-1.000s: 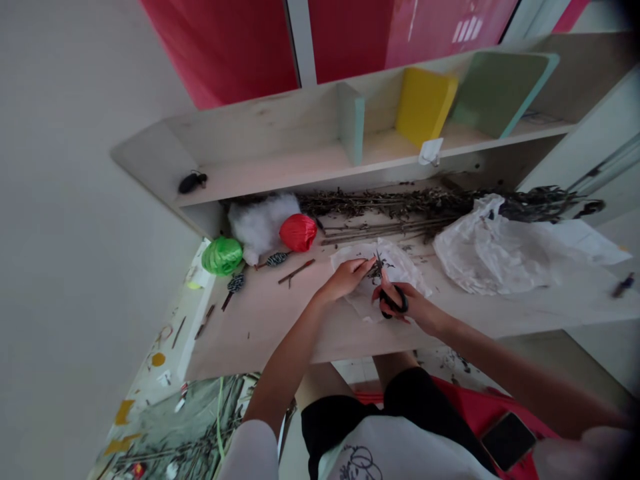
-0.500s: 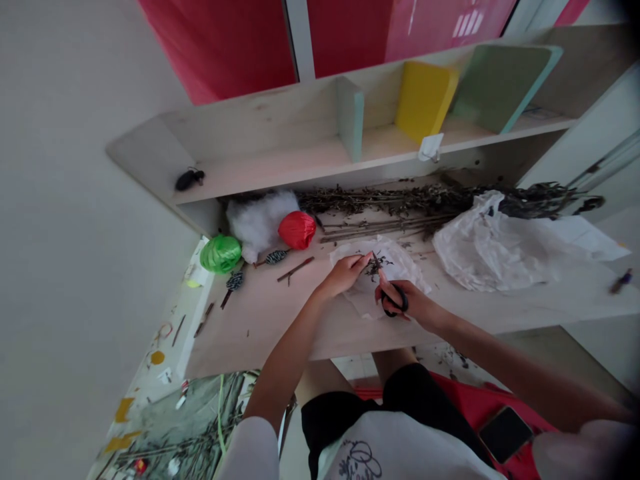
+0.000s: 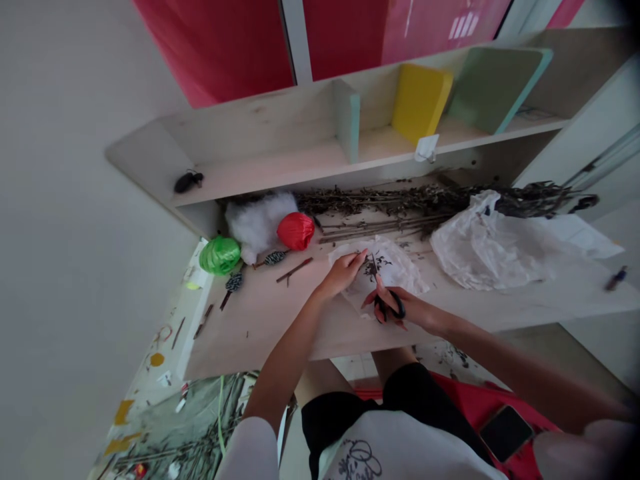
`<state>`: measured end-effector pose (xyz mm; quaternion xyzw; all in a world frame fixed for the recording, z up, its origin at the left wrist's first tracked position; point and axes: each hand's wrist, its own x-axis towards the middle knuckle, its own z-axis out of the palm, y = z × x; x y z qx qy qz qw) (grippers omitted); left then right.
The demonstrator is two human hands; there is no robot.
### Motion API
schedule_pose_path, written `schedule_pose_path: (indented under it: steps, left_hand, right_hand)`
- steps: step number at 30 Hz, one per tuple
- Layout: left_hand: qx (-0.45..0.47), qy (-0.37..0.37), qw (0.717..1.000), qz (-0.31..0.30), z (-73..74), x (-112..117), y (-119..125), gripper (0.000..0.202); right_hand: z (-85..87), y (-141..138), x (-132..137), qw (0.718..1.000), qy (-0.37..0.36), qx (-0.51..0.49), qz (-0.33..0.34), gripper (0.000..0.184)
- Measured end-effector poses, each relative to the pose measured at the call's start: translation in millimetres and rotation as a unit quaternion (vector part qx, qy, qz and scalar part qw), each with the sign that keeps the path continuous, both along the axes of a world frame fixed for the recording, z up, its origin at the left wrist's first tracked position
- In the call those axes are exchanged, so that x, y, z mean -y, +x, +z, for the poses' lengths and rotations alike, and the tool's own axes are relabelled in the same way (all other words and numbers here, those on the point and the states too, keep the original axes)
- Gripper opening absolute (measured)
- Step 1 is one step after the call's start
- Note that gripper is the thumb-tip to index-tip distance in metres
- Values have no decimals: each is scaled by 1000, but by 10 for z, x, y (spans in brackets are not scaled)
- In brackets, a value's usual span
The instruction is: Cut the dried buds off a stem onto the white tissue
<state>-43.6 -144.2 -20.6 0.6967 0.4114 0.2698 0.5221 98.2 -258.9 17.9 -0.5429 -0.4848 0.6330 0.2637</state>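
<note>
My right hand (image 3: pixel 400 308) grips black-handled scissors (image 3: pixel 384 299), blades pointing up toward a small dark twig piece (image 3: pixel 371 265). My left hand (image 3: pixel 344 272) pinches that twig with closed fingers over a sheet of white paper (image 3: pixel 400 267) strewn with dark clippings. Both hands work on a pale wooden desk (image 3: pixel 280 320). A long bundle of dried dark branches (image 3: pixel 400 200) lies along the back of the desk, beyond the paper.
A red raffia ball (image 3: pixel 296 231), green raffia ball (image 3: pixel 220 255) and white stuffing (image 3: pixel 257 220) sit at the left. A crumpled white plastic bag (image 3: pixel 485 250) lies at the right. A shelf (image 3: pixel 300 160) holds yellow (image 3: pixel 420 100) and green (image 3: pixel 493 83) panels. A phone (image 3: pixel 505 433) rests on my lap.
My right hand with the scissors has drawn slightly down and toward me, away from the twig. My left hand stays pinching the twig over the paper.
</note>
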Motion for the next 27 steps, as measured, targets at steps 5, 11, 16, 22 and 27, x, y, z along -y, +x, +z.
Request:
schedule_pose_path:
  steps: [5,11,16,22,27]
  left_hand:
    - [25,-15,1000,3,-21,0,6,48]
    - [27,-32,999,11,-11,19,3,50]
    - [26,-57,998,9,2,17,3,52]
    - [4,-42,999,2,73,30,0,55]
    - [9,-77,997,-4,108,47,-3,56]
  right_hand:
    - [-12,-28,-10,1000,13,13,0,71]
    - [-37,-21,-20,999,34,5,-11,70]
    - [-84,-5,-32,997,62,3,-53,68]
    - [-145,33,-57,995,62,33,-71,66]
    - [-152,41,-72,994,65,62,-69,62]
